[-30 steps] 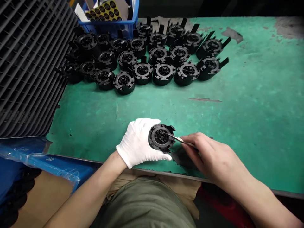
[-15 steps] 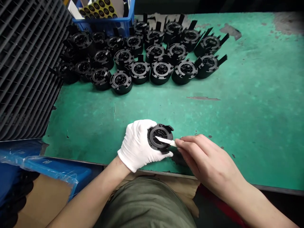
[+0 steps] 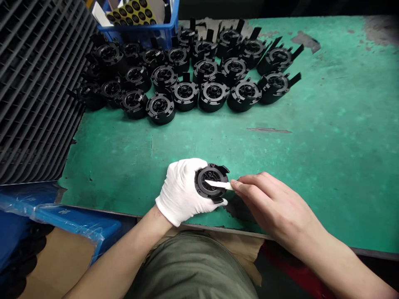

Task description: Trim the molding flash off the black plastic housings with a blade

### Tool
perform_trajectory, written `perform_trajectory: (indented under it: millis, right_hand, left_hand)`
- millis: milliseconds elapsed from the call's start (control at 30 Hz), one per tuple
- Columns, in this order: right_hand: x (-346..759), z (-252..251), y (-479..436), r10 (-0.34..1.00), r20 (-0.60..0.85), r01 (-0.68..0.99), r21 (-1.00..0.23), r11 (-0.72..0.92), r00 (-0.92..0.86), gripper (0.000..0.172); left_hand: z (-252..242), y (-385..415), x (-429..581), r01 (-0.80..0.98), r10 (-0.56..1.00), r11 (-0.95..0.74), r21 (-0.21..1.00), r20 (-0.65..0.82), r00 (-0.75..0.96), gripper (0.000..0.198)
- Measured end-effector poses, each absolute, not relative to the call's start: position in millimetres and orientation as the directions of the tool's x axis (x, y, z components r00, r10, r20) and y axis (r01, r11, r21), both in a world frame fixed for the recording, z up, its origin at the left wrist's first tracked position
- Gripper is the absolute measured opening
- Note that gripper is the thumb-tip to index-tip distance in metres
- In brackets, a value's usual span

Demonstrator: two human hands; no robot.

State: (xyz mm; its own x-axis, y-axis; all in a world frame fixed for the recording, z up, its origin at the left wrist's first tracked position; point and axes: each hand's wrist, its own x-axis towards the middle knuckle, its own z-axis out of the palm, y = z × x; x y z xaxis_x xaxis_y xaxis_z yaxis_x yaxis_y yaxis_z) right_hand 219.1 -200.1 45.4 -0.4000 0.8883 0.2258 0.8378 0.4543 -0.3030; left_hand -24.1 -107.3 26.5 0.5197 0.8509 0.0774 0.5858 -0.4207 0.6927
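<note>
Little shifted, left hand point(image 3: 182, 192) grips disc point(image 3: 208, 192), right hand point(image 3: 268, 201) pinches blade point(image 3: 218, 184), perhaps, spare discs point(image 3: 215, 93) beyond.

A worn green mat point(image 3: 327, 137) covers the bench. Black round housings point(image 3: 199, 79) cluster at its far side, some with upright tabs. Just behind them stands a blue bin point(image 3: 149, 35) holding a yellow sticker sheet point(image 3: 134, 11). A slatted grille point(image 3: 37, 91) fills the left; blue film point(image 3: 62, 214) and cardboard point(image 3: 59, 265) lie below it.
</note>
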Motion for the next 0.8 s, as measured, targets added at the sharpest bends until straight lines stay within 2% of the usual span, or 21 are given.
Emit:
perform_trajectory:
  millis: [167,267,333,367,467,500,667,800]
  right_hand:
    - [222.5,47.1,-194.4,0.869,0.238,0.828,-0.274,0.489,-0.434,0.034]
    - [222.7,46.2,-192.9,0.86,0.237,0.82,-0.268,0.505,-0.452,0.034]
    - [223.0,44.1,-192.5,0.859,0.234,0.816,-0.276,0.508,-0.456,0.032]
    - [223.3,42.9,-192.2,0.858,0.237,0.814,-0.281,0.509,-0.455,0.032]
    - [225.2,40.6,-189.6,0.849,0.259,0.801,-0.291,0.523,-0.46,0.032]
    - [225.9,40.6,-188.3,0.844,0.265,0.798,-0.286,0.531,-0.466,0.032]
    - [225.3,43.8,-183.4,0.831,0.254,0.81,-0.21,0.547,-0.495,0.033]
    - [219.6,44.4,-185.5,0.824,0.287,0.812,-0.197,0.549,-0.488,0.034]
  left_hand:
    - [29.0,-106.2,-23.8,0.579,0.864,-0.388,0.717,0.066,0.498,0.07]
    - [31.9,-106.9,-24.0,0.571,0.845,-0.365,0.735,0.004,0.535,0.058]
    - [29.7,-110.3,-24.4,0.58,0.839,-0.388,0.716,0.015,0.543,0.057]
    - [27.1,-112.9,-24.5,0.587,0.848,-0.409,0.699,0.052,0.528,0.065]
    - [16.5,-122.3,-23.6,0.619,0.878,-0.455,0.64,0.207,0.43,0.109]
    - [13.5,-125.0,-22.9,0.63,0.883,-0.456,0.629,0.233,0.407,0.116]
    - [10.2,-131.1,-19.7,0.624,0.878,-0.466,0.628,0.24,0.413,0.105]
    - [13.3,-127.8,-25.6,0.577,0.856,-0.485,0.657,0.223,0.466,0.117]
